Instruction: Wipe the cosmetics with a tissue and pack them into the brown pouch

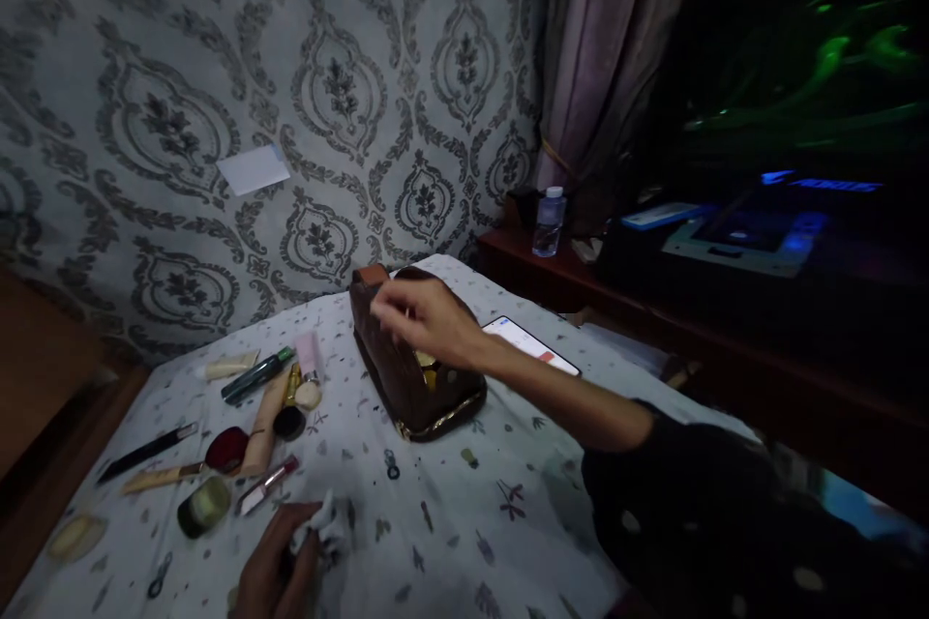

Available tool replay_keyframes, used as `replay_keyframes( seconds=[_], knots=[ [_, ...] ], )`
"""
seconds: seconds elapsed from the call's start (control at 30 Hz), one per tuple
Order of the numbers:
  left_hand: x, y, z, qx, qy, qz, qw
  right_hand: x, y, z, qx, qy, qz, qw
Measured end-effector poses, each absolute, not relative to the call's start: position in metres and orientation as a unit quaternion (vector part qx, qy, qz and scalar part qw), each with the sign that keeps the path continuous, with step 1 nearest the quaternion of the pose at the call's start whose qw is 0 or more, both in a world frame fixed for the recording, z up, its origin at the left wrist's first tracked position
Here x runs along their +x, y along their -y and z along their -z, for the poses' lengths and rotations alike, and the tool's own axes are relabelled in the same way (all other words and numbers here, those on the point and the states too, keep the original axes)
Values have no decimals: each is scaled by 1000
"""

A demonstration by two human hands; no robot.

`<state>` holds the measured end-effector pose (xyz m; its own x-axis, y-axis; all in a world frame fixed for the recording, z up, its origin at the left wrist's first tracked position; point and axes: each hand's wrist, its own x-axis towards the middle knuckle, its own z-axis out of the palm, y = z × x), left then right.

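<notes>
A brown makeup bag (381,368) stands unzipped on the patterned cloth, with yellowish items showing in its opening. Over that opening is my right hand (428,319), its fingers curled together; whatever they pinch, if anything, is hidden. Low in the view, my left hand (280,566) is closed around a crumpled white tissue (326,527). Close by lie a lip gloss tube (268,486), a round jar (204,507), a dark red round item (227,450) and a makeup brush (156,478). Behind them are a beige tube (265,421) and a green-capped dark tube (257,375).
A lit phone (533,345) lies right of the bag, partly behind my forearm. On the brown ledge stands a clear bottle (550,222). A black pencil-like item (147,453) and a pale oval item (76,537) lie at the left. The patterned wall (319,116) borders the back.
</notes>
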<state>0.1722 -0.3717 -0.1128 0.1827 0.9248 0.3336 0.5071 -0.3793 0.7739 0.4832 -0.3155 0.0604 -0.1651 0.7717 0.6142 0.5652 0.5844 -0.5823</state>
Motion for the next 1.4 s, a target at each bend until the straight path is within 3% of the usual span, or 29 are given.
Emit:
replay_keyframes(
  seconds=[0.1,0.2,0.3,0.5,0.67,0.87,1.17,1.4],
  knots=[
    [170,370,106,728,-489,-389,281,451,337,-26,-367,824,-249,351],
    [170,370,101,680,-519,-421,303,420,345,9,-369,853,-274,247],
    [169,372,95,642,-536,-436,332,393,345,35,-388,859,-270,197],
    [143,363,67,614,-542,-495,290,354,330,58,-384,849,-289,218],
    [99,328,41,564,-580,-567,158,323,312,68,-426,820,-281,259],
    [77,301,63,588,-603,-539,32,282,287,66,-467,825,-187,258],
    [79,296,100,646,-591,-482,13,229,246,66,-472,855,-108,186],
    [81,290,108,675,-584,-451,10,217,235,70,-455,863,-121,186]
  ],
)
